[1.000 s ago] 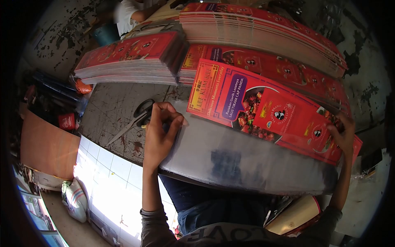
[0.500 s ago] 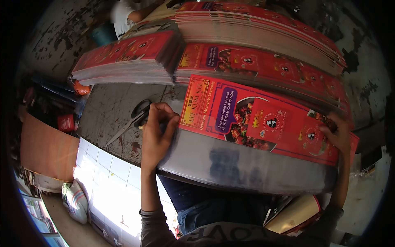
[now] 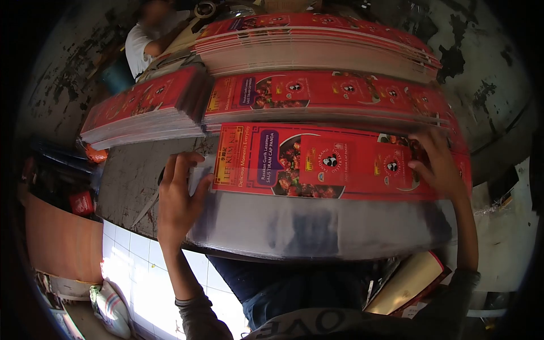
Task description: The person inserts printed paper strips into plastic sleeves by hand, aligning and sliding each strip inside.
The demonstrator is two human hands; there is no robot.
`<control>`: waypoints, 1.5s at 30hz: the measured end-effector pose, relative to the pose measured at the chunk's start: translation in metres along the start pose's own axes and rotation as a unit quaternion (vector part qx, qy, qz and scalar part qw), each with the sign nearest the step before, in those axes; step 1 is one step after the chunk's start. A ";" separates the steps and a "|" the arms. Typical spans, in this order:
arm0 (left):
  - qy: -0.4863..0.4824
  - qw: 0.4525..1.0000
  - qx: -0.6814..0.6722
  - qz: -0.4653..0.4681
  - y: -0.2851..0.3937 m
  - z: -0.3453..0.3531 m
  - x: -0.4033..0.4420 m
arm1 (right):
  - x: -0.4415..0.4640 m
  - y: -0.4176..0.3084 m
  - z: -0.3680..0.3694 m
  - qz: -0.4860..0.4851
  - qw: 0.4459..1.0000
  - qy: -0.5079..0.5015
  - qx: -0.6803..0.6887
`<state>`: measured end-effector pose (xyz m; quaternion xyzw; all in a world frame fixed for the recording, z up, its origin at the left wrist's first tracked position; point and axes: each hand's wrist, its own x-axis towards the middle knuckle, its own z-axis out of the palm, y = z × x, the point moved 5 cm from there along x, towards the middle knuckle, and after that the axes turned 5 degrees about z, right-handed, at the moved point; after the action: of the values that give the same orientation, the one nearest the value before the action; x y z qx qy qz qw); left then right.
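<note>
A long red printed sheet point(image 3: 357, 170) with food pictures lies across a stack of clear plastic sheets point(image 3: 272, 226) in front of me. A film edge crosses the red sheet's lower left part, so clear plastic seems to cover some of it. My left hand point(image 3: 178, 201) is at the left end, fingers curled and thumb against the edge, with clear film between them. At the right end, my right hand point(image 3: 442, 164) has its thumb over the red sheet's face and its fingers by the far edge, slightly blurred. Scissors point(image 3: 147, 208) lie mostly hidden behind my left hand.
Stacks of similar red sheets stand beyond: a middle stack point(image 3: 328, 93), a left stack point(image 3: 139, 107) and a tall rear stack point(image 3: 317, 48). Another person point(image 3: 141, 48) is at the far left. The dark worn tabletop point(image 3: 130, 175) shows at left, above white floor tiles point(image 3: 141, 272).
The red sheet now lies lower against the clear stack, covering more of it. My left hand has spread its fingers somewhat. The whole view has shifted, bringing more of the other person into sight.
</note>
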<state>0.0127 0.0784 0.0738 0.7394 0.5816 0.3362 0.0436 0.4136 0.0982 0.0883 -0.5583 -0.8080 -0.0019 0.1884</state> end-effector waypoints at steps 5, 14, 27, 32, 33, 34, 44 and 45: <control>-0.063 0.991 0.022 0.113 0.029 0.007 0.022 | -0.045 0.025 -0.022 0.036 0.998 0.026 -0.055; -0.178 0.968 0.002 0.177 0.020 0.049 0.032 | -0.081 0.112 -0.013 0.187 0.981 0.031 -0.031; -0.145 0.979 0.031 0.140 0.021 0.047 0.034 | -0.075 0.109 -0.020 0.215 0.968 0.129 -0.020; -0.135 0.979 0.047 0.142 0.023 0.046 0.034 | -0.076 0.110 -0.021 0.213 0.966 0.142 -0.032; -0.130 0.980 0.042 0.143 0.023 0.046 0.035 | -0.076 0.110 -0.021 0.213 0.966 0.141 -0.033; -0.124 0.981 0.038 0.143 0.023 0.046 0.035 | -0.076 0.109 -0.021 0.213 0.966 0.141 -0.033; -0.096 0.984 0.013 0.150 0.023 0.043 0.034 | -0.077 0.109 -0.020 0.230 0.957 0.176 -0.006; -0.091 0.983 0.014 0.157 0.023 0.043 0.034 | -0.078 0.109 -0.021 0.220 0.958 0.184 -0.013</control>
<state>0.0588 0.1153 0.0669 0.8495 0.4565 0.2624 0.0327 0.5425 0.0647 0.0611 -0.7147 -0.6165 -0.0739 0.3221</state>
